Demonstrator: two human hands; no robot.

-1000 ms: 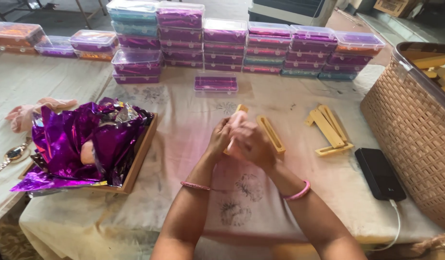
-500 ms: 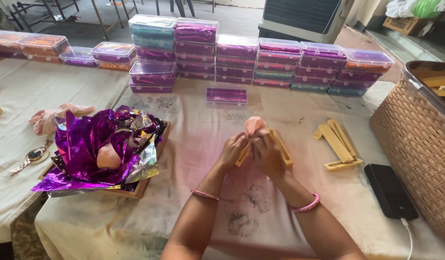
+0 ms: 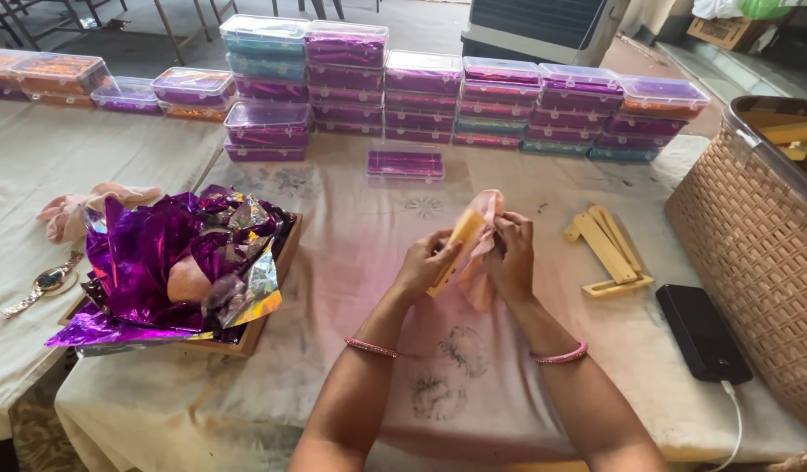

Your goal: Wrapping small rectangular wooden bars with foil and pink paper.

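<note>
Two hands meet over the cloth-covered surface [image 3: 473, 385]. The left hand [image 3: 425, 265] has its fingers closed on a flat yellow wooden stick [image 3: 456, 247], which tilts up and away. The right hand [image 3: 512, 255] has its fingers pinched on a pink cloth [image 3: 484, 240] that wraps against the stick and hangs below it. A pink bangle circles each wrist.

Just beyond the fingers lies a single flat clear box [image 3: 406, 163] with purple contents. Farther back runs a row of stacked clear-lidded boxes [image 3: 473, 100], rectangular, filled mostly with purple, some with teal or orange layers.

Left of the fingers sits a wooden tray [image 3: 268, 293] heaped with crumpled purple foil [image 3: 159, 258]; past it lie a pink rag [image 3: 71, 210] and a wristwatch [image 3: 47, 281].

Right of the fingers rests a small pile of yellow sticks [image 3: 609, 249], then a black phone [image 3: 702, 332] with a white cable, and a tan woven basket [image 3: 753, 253] holding more yellow pieces.
</note>
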